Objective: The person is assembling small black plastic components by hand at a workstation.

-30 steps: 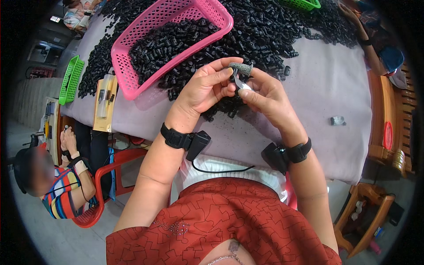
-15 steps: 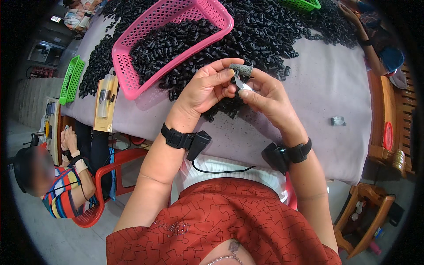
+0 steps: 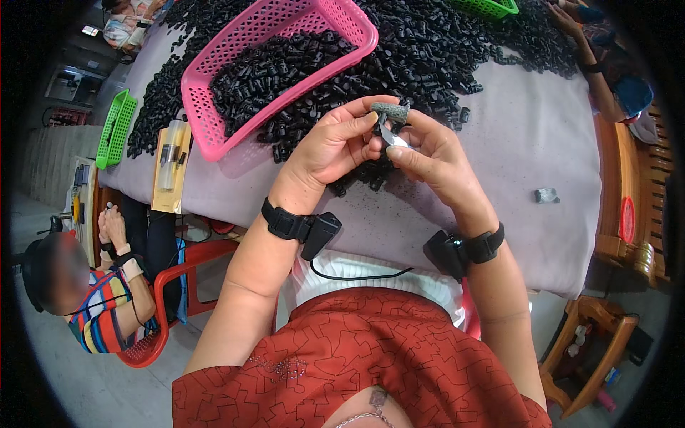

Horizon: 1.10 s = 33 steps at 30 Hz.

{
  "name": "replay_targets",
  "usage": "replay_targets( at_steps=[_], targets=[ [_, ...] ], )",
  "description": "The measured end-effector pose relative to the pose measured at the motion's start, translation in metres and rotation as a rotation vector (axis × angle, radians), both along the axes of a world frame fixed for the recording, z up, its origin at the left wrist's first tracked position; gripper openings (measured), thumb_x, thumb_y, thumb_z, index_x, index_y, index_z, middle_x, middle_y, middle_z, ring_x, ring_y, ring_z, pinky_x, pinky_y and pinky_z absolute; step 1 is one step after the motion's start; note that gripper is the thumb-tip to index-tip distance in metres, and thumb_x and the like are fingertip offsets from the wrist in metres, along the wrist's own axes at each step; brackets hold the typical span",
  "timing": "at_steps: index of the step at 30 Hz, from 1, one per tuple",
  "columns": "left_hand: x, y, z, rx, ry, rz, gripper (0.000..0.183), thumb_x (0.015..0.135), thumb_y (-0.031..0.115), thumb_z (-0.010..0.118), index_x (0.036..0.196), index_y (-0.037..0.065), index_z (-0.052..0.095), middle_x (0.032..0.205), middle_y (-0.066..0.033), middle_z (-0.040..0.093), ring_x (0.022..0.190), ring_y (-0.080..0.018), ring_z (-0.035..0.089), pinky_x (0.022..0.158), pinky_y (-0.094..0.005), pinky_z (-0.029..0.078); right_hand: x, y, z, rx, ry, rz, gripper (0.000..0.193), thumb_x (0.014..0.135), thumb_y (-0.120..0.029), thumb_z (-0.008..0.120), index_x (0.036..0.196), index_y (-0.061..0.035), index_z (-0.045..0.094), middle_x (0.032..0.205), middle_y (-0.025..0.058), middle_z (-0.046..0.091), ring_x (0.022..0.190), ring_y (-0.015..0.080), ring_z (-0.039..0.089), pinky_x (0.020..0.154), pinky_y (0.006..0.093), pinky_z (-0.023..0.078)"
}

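Note:
My left hand [image 3: 339, 139] is closed, pinching a small black plastic piece [image 3: 379, 127] between thumb and fingers; much of the piece is hidden. My right hand [image 3: 432, 153] grips a small knife [image 3: 391, 137], its pointed metal blade against or very close to the piece. A grey speckled sleeve [image 3: 389, 113] appears to cover the tip of my right index finger. Both hands are held above the table, at the near edge of a large heap of similar black pieces [image 3: 421, 64].
A pink perforated basket [image 3: 207, 139] full of black pieces stands left of my hands. Farther left are a yellow card with a clear tube [image 3: 171, 167] and a green basket [image 3: 118, 128]. A grey cylinder [image 3: 546, 195] lies at right. Co-workers sit around the table [image 3: 528, 135].
The knife blade has tilted slightly in my right hand. Both hands otherwise stay almost in place, still holding the same things.

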<state>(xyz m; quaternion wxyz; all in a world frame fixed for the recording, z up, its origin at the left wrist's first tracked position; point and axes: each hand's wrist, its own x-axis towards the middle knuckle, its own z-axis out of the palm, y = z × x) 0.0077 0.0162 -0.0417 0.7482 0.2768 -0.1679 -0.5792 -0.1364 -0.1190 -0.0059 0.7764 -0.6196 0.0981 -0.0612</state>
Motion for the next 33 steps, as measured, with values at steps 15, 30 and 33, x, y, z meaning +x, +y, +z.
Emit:
replay_targets(
  at_steps=[15, 30, 33],
  targets=[
    [0.001, 0.004, 0.012, -0.07, -0.132, 0.13, 0.036, 0.096, 0.012, 0.057, 0.129, -0.001, 0.053, 0.092, -0.0053, 0.064, 0.074, -0.0105, 0.064, 0.067, -0.0237, 0.057, 0.003, -0.009, -0.009, 0.102, -0.035, -0.132, 0.025, 0.091, -0.014, 0.064, 0.112, -0.0018, 0.062, 0.076, -0.004, 0.057, 0.058, 0.0014, 0.045, 0.049, 0.0177, 0.031],
    [0.006, 0.005, 0.004, -0.027, -0.094, 0.163, 0.035, 0.092, 0.017, 0.064, 0.122, 0.0, 0.057, 0.101, -0.009, 0.062, 0.075, -0.0108, 0.059, 0.066, -0.021, 0.057, 0.006, -0.008, -0.012, 0.071, 0.01, -0.181, 0.013, 0.092, -0.019, 0.063, 0.089, -0.0073, 0.06, 0.069, -0.0045, 0.055, 0.055, 0.0014, 0.045, 0.046, 0.0177, 0.031],
    [0.004, 0.004, 0.006, 0.004, -0.106, 0.186, 0.035, 0.093, 0.018, 0.064, 0.123, 0.0, 0.057, 0.1, -0.0084, 0.061, 0.075, -0.0106, 0.058, 0.065, -0.0208, 0.056, 0.006, -0.007, -0.009, 0.071, 0.017, -0.168, 0.014, 0.092, -0.02, 0.064, 0.087, -0.0076, 0.059, 0.068, -0.0045, 0.055, 0.055, 0.0014, 0.045, 0.046, 0.0177, 0.031]
  ],
)
